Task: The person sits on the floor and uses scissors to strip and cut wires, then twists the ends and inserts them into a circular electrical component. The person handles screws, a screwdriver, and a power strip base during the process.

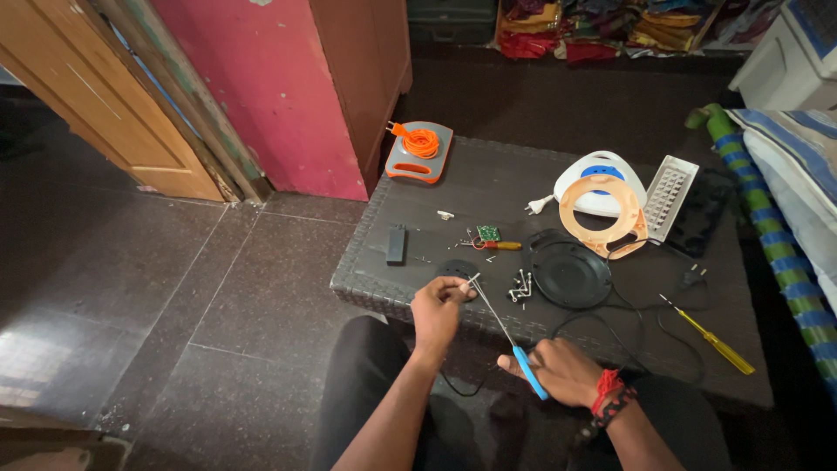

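On the dark low table (488, 179) lie two reel-shaped plastic units, a grey-and-orange one (419, 152) at the far left corner and a white-and-blue one (600, 179) toward the far right with a loose peach ring (602, 218) leaning on it; there is also one round black cover (571, 274) near the middle, one white perforated plate (670, 197) and one black panel (703, 212) at the far right, one small green circuit board (488, 233), one black rectangular block (397, 244) toward the left edge, one small heap of screws (520, 286) near the front edge, and two screwdrivers. The yellow-handled screwdriver (711, 337) lies alone near the front right corner, with bare table around it. The blue-handled screwdriver (510, 338) is held out over the front edge, off the table, slanting from lower right up to upper left. The right hand (558, 370) is clenched around its blue handle, and the left hand (438, 305) pinches a small part at the tip; what that part is cannot be made out. Both hands hover just in front of the table's front edge, above the person's dark-trousered knees, with a thin black cable (602, 316) looping off that edge between them. The left half of the table is mostly bare, and open dark floor (174, 288) lies beyond its left edge.
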